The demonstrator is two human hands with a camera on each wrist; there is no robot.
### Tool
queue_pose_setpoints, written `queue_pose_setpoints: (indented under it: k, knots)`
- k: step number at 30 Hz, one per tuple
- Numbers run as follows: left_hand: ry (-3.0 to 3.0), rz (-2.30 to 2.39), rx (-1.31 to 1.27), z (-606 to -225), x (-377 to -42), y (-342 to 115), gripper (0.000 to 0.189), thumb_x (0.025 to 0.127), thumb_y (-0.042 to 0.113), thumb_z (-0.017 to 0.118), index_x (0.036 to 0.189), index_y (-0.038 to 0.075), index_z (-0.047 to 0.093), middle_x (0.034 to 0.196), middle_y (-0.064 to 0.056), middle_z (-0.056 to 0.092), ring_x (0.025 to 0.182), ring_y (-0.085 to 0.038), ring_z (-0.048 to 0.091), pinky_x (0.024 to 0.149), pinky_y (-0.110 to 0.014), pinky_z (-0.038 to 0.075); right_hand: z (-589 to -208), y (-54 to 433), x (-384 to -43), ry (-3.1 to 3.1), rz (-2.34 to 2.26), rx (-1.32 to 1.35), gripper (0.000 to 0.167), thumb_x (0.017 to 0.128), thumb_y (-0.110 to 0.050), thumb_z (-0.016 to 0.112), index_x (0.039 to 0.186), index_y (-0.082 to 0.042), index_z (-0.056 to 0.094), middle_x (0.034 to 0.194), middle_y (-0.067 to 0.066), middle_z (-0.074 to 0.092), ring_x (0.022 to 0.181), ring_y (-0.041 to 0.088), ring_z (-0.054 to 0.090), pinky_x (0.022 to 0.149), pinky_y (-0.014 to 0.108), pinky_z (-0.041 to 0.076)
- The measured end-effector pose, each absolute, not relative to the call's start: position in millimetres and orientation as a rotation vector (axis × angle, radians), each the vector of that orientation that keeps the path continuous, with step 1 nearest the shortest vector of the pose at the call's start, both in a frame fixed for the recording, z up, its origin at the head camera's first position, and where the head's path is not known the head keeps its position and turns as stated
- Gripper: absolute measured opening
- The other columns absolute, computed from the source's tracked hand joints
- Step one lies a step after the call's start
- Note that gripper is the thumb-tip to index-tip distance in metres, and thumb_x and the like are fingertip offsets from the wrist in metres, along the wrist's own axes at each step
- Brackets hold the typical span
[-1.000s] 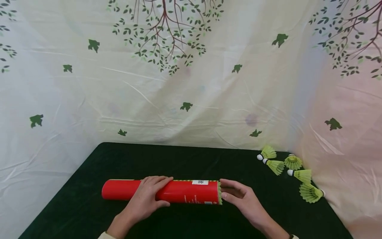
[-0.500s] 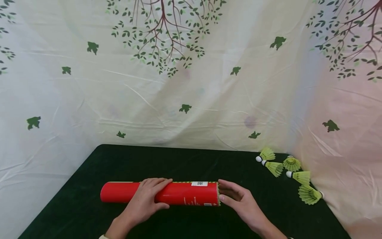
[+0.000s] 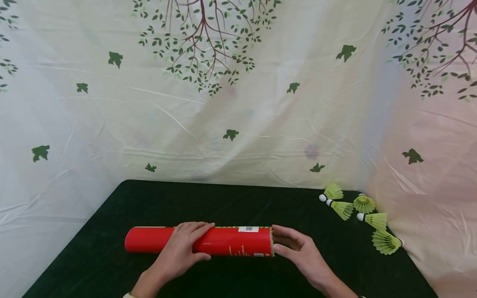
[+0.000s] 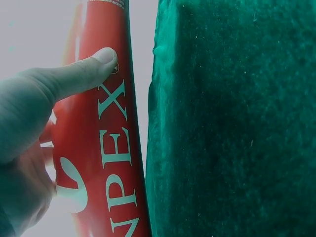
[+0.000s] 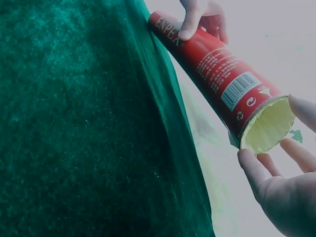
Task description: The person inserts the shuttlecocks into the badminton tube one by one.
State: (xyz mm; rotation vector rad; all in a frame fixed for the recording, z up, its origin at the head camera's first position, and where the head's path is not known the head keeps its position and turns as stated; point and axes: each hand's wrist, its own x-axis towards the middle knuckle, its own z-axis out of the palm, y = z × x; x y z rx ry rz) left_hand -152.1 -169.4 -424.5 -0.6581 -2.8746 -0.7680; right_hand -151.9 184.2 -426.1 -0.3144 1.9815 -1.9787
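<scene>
A red shuttlecock tube lies sideways above the dark green tabletop. My left hand grips its middle, thumb on the near side and fingers over the top. At the tube's right end, my right hand holds its fingers and thumb spread around the opening, fingertips touching or close to the rim. Inside that opening the right wrist view shows the yellow skirt of a shuttlecock, about level with the rim. Its cork is hidden in the tube.
Several yellow shuttlecocks with white corks, one of them a shuttlecock near the right edge, lie at the back right of the green table. A pale curtain printed with branches and leaves hangs behind and beside the table.
The shuttlecock's skirt, which stuck out slightly from the tube's right end a second ago, has gone in to about the rim. Over the last half second hardly anything has moved.
</scene>
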Motion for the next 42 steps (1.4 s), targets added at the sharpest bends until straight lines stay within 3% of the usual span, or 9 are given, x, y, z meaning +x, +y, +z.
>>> queue_pose_setpoints:
  k: [22,33,37,42]
  knots:
    - [-2.874,-0.769,-0.654,-424,-152,-170,0.079,0.073,0.031,0.089,0.144,0.029,0.054,0.138,0.003,0.057,0.123,-0.021,0.049,0.104,-0.062,0.037,-428,182,-153,2.018,-1.970,-0.323,0.056,0.096,-0.015,0.068,0.147,-0.005,0.047,0.145,0.016,0.049,0.127,0.032,0.051,0.098,0.041,0.050]
    - [-2.871,-0.784,-0.658,-425,-152,-169,0.079,0.074,0.032,0.088,0.145,0.030,0.053,0.138,0.003,0.057,0.124,-0.021,0.048,0.104,-0.062,0.037,-436,213,-161,2.138,-1.979,-0.237,0.054,0.097,-0.015,0.067,0.145,-0.001,0.048,0.149,0.022,0.046,0.131,0.037,0.050,0.099,0.038,0.050]
    - [-2.874,-0.771,-0.662,-424,-152,-170,0.078,0.074,0.032,0.088,0.145,0.029,0.053,0.137,0.004,0.057,0.124,-0.021,0.049,0.104,-0.061,0.037,-438,233,-168,2.250,-1.976,-0.155,0.053,0.097,-0.019,0.068,0.145,-0.003,0.049,0.147,0.021,0.048,0.129,0.033,0.053,0.096,0.031,0.051]
    - [-2.866,-0.752,-0.669,-426,-152,-170,0.078,0.075,0.030,0.088,0.145,0.029,0.053,0.136,0.003,0.058,0.123,-0.022,0.050,0.104,-0.063,0.037,-443,263,-182,2.388,-1.940,-0.044,0.060,0.098,-0.030,0.067,0.148,-0.005,0.045,0.149,0.020,0.045,0.118,0.010,0.059,0.093,0.025,0.051]
